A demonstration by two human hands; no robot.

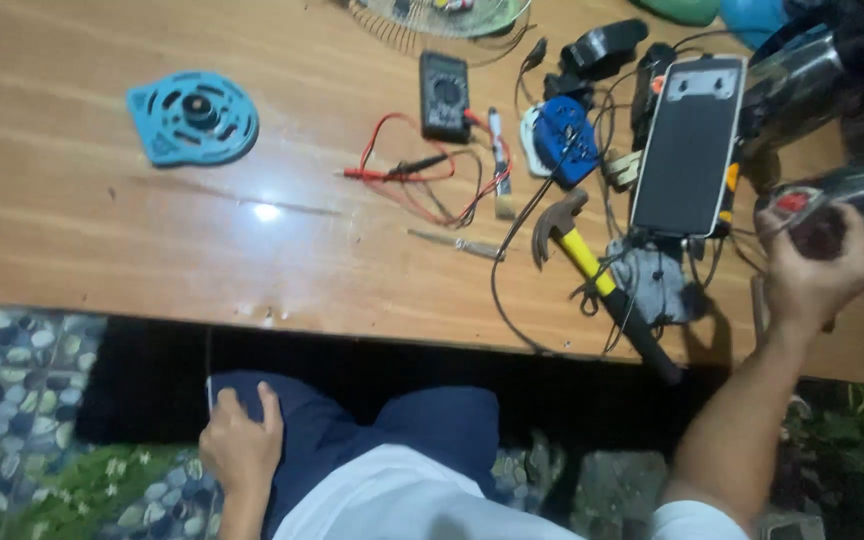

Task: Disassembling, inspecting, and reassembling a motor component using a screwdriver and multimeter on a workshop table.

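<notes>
My left hand (242,440) rests on my knee, on dark blue trousers below the table edge, fingers bent and holding nothing. My right hand (814,270) is up at the right end of the wooden table (102,230), its fingers closed around a shiny, see-through rounded part (857,190) with a red spot. Just left of that hand lie a dark flat rectangular panel (690,150) and a claw hammer (592,270) with a yellow and black handle.
A black multimeter (444,95) with red and black leads (407,170), a screwdriver (457,243), a blue round disc (192,117), a blue plastic piece (564,140) and tangled black wires lie on the table. A wire fan grille (442,18) sits at the far edge. Pebbled floor lies below.
</notes>
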